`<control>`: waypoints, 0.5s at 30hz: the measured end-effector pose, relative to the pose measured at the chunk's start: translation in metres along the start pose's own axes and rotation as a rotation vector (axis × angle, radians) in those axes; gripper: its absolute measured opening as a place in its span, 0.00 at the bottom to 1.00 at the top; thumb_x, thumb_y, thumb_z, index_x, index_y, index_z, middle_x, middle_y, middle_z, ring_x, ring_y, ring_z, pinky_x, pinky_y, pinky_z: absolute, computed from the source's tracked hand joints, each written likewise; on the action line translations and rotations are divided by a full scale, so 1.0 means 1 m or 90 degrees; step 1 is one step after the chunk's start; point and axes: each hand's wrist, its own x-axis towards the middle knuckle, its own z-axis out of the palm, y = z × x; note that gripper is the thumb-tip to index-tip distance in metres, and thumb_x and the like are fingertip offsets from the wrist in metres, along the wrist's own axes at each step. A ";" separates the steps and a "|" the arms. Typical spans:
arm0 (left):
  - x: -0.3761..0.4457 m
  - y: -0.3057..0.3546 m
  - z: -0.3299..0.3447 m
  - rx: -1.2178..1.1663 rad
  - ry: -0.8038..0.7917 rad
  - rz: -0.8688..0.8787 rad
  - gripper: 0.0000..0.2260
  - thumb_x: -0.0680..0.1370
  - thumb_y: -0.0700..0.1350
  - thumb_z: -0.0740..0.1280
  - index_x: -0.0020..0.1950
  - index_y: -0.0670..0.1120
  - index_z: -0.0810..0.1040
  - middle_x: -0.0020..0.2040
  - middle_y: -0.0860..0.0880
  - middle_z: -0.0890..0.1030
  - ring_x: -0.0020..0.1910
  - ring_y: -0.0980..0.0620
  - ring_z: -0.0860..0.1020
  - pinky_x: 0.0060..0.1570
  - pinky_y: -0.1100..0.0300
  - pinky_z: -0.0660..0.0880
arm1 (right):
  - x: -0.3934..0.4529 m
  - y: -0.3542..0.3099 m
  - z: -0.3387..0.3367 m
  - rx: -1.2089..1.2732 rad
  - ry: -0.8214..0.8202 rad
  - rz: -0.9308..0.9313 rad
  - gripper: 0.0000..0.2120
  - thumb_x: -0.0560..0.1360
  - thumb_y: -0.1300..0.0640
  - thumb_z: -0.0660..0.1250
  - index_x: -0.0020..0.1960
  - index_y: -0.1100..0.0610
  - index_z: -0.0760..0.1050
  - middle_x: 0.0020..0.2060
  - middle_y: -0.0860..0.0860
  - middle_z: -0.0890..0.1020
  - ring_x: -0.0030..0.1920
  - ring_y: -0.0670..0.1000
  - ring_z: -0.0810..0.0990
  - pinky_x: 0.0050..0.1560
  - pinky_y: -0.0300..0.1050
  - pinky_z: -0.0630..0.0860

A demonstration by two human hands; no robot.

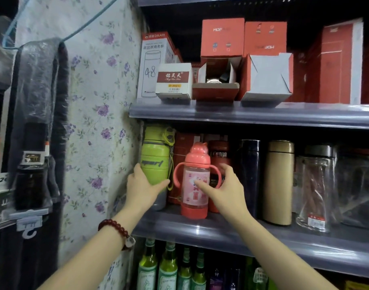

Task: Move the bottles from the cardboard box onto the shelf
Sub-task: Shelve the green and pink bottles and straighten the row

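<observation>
Green bottle (155, 162): upright at the left end of the middle shelf (263, 241), hard against the flowered wall covering (95, 101)
Left hand (142, 190): wrapped round the green bottle's lower body, thumb across the front, holding it
Pink bottle (195, 185): a two-handled child's bottle, upright near the shelf's front edge, just beside the green one
Right hand (223, 188): fingers spread wide at the pink bottle's right handle, thumb on the label, not closed on it
Rest of the middle shelf: dark blue flask (249, 174), gold flask (278, 183) and glass jar (314, 189) in a row to the right
Shelf above: red and white boxes (222, 38)
Shelf below: green glass bottles (169, 266) upright at the left end
Left wrist: dark red bead bracelet (114, 227)
</observation>
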 end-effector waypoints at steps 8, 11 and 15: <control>0.014 -0.008 0.009 -0.020 0.058 -0.027 0.32 0.62 0.53 0.78 0.61 0.43 0.72 0.56 0.43 0.80 0.56 0.43 0.78 0.51 0.56 0.73 | 0.010 0.000 0.027 0.038 0.008 0.030 0.41 0.61 0.54 0.80 0.68 0.54 0.64 0.59 0.54 0.76 0.56 0.52 0.77 0.58 0.53 0.77; 0.014 -0.012 0.009 -0.027 0.093 -0.034 0.33 0.63 0.54 0.78 0.62 0.43 0.71 0.56 0.41 0.80 0.56 0.41 0.78 0.54 0.51 0.75 | 0.009 0.001 0.031 0.046 0.027 0.025 0.39 0.61 0.54 0.80 0.67 0.52 0.66 0.58 0.52 0.77 0.53 0.50 0.78 0.57 0.51 0.77; 0.020 -0.019 0.006 -0.024 0.104 -0.008 0.34 0.64 0.53 0.78 0.63 0.41 0.70 0.56 0.41 0.80 0.56 0.40 0.78 0.54 0.50 0.75 | 0.010 -0.001 0.038 0.053 0.026 0.028 0.39 0.61 0.53 0.80 0.67 0.51 0.66 0.58 0.52 0.77 0.52 0.53 0.80 0.55 0.53 0.79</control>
